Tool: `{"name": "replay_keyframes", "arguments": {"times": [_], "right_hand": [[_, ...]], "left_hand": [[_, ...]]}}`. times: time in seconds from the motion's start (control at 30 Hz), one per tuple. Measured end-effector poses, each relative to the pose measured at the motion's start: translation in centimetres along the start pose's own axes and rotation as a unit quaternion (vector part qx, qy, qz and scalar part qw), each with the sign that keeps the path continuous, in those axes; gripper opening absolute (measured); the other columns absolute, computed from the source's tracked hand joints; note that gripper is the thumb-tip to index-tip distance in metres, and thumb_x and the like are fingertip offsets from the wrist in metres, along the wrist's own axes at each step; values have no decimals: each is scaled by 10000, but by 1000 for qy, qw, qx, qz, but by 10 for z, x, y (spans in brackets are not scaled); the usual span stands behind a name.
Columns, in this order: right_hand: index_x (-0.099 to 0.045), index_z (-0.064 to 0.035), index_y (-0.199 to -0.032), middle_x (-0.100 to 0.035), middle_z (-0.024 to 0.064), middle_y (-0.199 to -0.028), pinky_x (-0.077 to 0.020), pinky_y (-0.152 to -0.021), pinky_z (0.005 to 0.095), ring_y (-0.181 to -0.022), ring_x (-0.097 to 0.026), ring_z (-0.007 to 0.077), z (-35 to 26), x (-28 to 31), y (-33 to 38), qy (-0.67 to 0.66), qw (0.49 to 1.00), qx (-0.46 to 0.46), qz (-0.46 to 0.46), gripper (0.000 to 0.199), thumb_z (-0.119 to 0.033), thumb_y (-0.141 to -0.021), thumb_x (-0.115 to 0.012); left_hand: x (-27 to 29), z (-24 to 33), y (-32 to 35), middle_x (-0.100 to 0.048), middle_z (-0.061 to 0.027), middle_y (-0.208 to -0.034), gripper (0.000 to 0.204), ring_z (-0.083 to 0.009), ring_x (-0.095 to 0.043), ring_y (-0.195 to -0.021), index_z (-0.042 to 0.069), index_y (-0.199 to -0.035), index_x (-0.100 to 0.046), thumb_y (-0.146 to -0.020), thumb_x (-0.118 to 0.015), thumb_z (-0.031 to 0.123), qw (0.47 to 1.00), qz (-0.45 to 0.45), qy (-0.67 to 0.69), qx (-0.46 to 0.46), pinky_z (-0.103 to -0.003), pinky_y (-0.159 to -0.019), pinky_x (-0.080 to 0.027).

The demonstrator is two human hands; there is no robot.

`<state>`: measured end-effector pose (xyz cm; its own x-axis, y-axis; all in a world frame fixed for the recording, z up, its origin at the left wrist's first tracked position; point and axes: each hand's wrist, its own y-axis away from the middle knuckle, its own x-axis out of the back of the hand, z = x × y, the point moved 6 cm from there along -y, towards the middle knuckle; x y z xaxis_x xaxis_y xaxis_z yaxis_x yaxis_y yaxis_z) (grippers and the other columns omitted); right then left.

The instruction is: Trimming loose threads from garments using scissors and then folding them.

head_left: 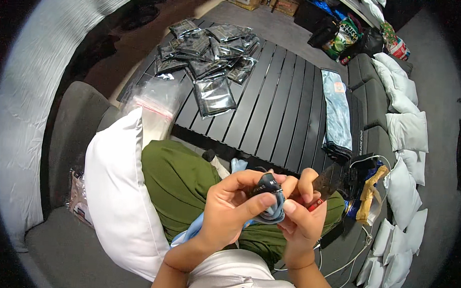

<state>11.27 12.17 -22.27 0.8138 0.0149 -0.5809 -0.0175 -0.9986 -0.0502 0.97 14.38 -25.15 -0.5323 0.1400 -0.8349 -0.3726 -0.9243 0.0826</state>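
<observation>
Both hands' grip on rolled cloth [270,202]; black slatted table [277,105] ahead.

bundle [270,198] half hidden by fingers [248,203]

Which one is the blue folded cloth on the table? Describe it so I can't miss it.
Start at the black slatted table. The shiny dark foil pouches are heaped at its far left corner; the folded cloth lies alone along the right edge. It is a long, pale blue strip, the only soft thing on the slats.
</observation>
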Motion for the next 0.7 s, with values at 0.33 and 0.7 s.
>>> {"name": "replay_keyframes", "arguments": {"times": [0.33,0.7], "right_hand": [[-413,-38,-770,-473,56,-609,-311,-463,200,-499,-399,82,-17,14,6,233,968,82,44,408,-415,-801,-568],[-497,-18,-740,-441,51,-505,-354,-418,261,-414,-461,187,-34,-6,-1,546,827,131,-30,333,-295,-718,-681]], "left_hand": [[0,6,2,-574,-116,-813,173,-198,-603,-727,2,-871,-525,-762,-643,66,995,39,-73,-51,-314,-665,-514],[-3,2,2,-600,-104,-813,164,-147,-592,-715,-2,-875,-541,-766,-640,70,999,28,-39,-19,-264,-674,-503]]}}
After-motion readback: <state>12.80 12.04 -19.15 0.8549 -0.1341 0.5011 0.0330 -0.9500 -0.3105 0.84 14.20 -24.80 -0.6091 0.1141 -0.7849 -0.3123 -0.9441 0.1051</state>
